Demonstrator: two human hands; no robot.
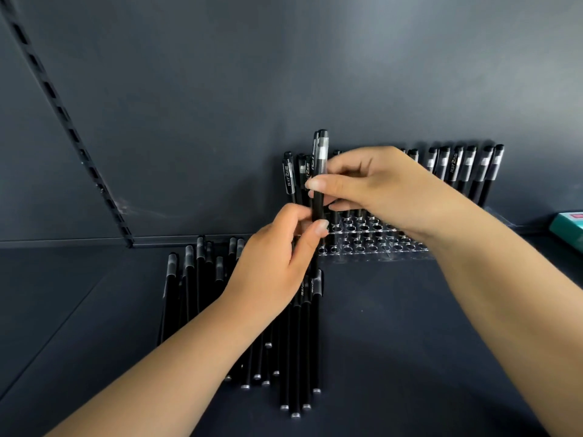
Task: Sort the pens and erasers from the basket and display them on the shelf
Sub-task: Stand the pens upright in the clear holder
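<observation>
Both hands pinch upright pen

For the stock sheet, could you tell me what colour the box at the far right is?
Teal box, with a red patch; head view.

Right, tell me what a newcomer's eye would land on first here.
First, the two hands at centre: the right hand and left hand both pinch one upright black pen. Next, the pile of pens lying on the shelf under the left arm. Behind, a clear holder carries pens standing in its back row.
</observation>
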